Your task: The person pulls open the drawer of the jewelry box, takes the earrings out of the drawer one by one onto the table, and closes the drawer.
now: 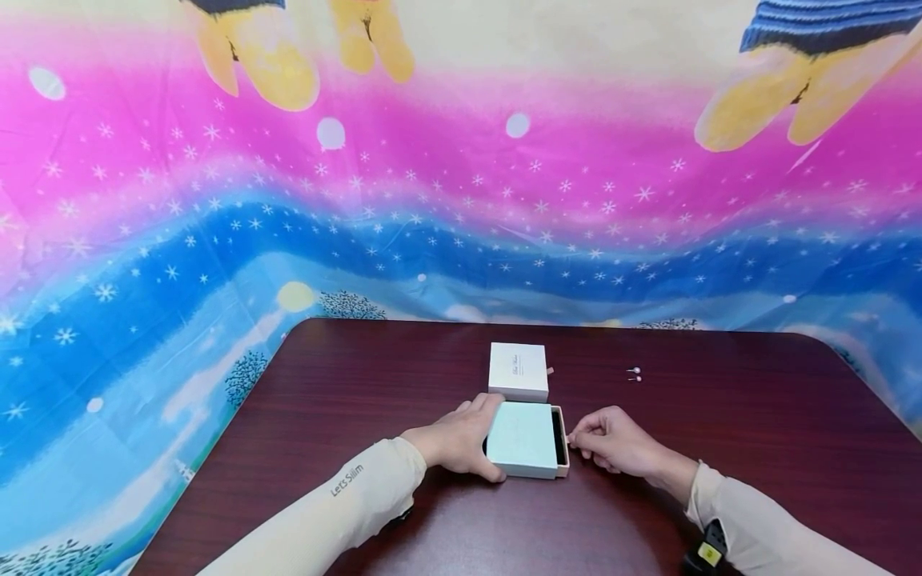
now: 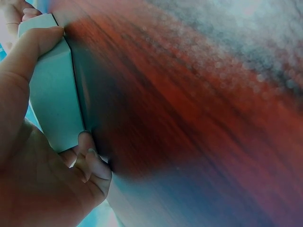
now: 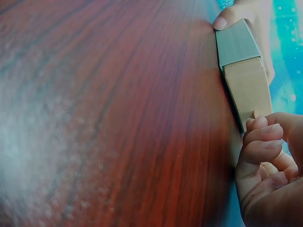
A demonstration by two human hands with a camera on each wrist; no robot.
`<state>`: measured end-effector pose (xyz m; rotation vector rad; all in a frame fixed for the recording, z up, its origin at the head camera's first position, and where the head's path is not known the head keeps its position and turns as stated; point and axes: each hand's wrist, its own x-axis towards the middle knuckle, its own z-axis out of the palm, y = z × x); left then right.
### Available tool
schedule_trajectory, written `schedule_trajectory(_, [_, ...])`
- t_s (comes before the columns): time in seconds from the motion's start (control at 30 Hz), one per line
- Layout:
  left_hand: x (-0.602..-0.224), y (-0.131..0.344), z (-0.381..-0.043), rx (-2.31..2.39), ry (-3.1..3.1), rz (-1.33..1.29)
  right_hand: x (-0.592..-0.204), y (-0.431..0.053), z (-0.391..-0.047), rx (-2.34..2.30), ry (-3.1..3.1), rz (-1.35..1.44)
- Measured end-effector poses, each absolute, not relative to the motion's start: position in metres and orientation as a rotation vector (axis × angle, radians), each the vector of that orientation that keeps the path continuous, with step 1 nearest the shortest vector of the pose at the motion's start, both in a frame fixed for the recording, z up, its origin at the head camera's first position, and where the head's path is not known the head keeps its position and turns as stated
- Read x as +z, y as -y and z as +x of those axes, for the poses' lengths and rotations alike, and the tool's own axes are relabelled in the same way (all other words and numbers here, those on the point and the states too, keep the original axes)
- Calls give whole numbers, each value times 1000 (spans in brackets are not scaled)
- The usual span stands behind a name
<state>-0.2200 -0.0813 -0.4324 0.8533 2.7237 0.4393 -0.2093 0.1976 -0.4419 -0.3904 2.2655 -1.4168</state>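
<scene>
A mint-green drawer box point(image 1: 522, 434) lies flat on the table, its sleeve gripped from the left by my left hand point(image 1: 464, 438), thumb at the near edge and fingers at the far one. The tan inner drawer point(image 1: 564, 442) sticks partway out on the right, and a strip of its dark inside shows. My right hand point(image 1: 615, 440) pinches a small tab point(image 3: 254, 114) on the drawer's end face in the right wrist view. Behind it stands a white box point(image 1: 518, 370) with dark lettering and a small tab on its right side.
Two small pearl-like stud earrings point(image 1: 635, 370) lie at the back right of the dark wooden table point(image 1: 374, 368). A colourful snowflake-printed cloth point(image 1: 432, 184) hangs behind the table's far edge.
</scene>
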Motion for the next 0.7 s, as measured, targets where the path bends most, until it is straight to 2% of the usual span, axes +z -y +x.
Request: schedule_trajectory(0.7, [-433, 81, -218, 430, -2745, 857, -440, -203, -208, -1422, -2276, -362])
